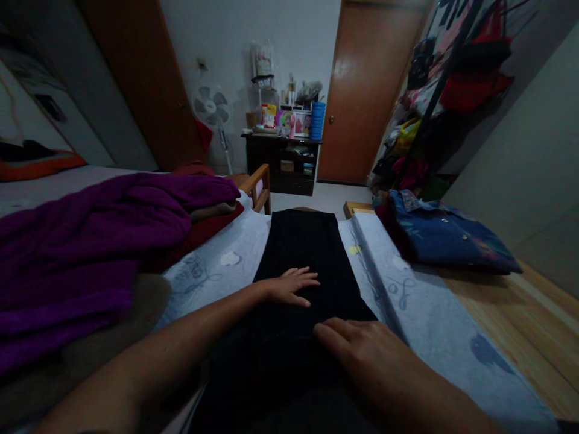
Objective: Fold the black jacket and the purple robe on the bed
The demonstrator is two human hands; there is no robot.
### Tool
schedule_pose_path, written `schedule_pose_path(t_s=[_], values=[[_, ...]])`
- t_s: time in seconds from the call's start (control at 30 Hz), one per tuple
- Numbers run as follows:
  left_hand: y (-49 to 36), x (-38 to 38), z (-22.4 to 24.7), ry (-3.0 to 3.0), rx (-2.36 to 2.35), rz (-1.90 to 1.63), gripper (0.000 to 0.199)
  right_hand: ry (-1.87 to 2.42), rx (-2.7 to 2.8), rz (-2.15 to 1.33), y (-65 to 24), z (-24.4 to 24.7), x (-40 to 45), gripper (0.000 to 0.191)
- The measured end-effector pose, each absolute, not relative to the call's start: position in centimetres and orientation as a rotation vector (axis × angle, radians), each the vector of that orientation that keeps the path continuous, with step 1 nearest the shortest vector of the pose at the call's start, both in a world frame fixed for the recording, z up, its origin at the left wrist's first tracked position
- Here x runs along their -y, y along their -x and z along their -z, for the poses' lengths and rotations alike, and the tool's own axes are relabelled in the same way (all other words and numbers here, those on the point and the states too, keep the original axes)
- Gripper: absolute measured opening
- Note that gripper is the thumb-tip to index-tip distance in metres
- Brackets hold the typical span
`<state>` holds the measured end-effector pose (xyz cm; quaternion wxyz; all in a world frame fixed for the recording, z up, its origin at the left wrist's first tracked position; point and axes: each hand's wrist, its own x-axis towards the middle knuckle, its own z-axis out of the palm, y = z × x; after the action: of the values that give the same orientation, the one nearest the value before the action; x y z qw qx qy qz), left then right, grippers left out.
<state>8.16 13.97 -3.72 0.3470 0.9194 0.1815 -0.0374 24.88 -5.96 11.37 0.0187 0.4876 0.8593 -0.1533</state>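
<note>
A long black garment (303,247) lies stretched out on the light patterned bed sheet, its far end reaching the bed's edge; which kind of garment it is, I cannot tell. My left hand (292,287) rests flat on its middle, fingers spread, holding nothing. Nearer to me, my right hand (350,343) is closed at the right side of the cloth, its fingertips curled under and partly hidden against the black fabric. The near part of the garment is dark and hard to make out.
A purple blanket (104,223) is heaped on the left. A folded blue denim garment (446,232) lies on a stack at right, by bare wooden boards (520,319). Beyond are a wooden chair (260,187), a fan (212,108), a dark cabinet (280,172) and a loaded clothes rack (438,90).
</note>
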Motion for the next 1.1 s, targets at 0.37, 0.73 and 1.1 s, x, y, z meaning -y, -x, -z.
schedule_pose_path(t_s=[0.37, 0.73, 1.1], values=[[-14.0, -15.2, 0.6, -2.265, -0.187, 0.149, 0.056, -1.497, -2.638, 0.508, -25.4, -12.7, 4.8, 0.032], [-16.1, -12.9, 2.6, -2.600, -0.128, 0.200, 0.062, -1.456, -2.658, 0.500, -24.8, -13.5, 2.7, 0.027], [-13.4, -16.7, 1.0, -1.991, -0.235, 0.211, 0.068, -1.487, -2.677, 0.548, -26.3, -14.9, 1.2, 0.028]])
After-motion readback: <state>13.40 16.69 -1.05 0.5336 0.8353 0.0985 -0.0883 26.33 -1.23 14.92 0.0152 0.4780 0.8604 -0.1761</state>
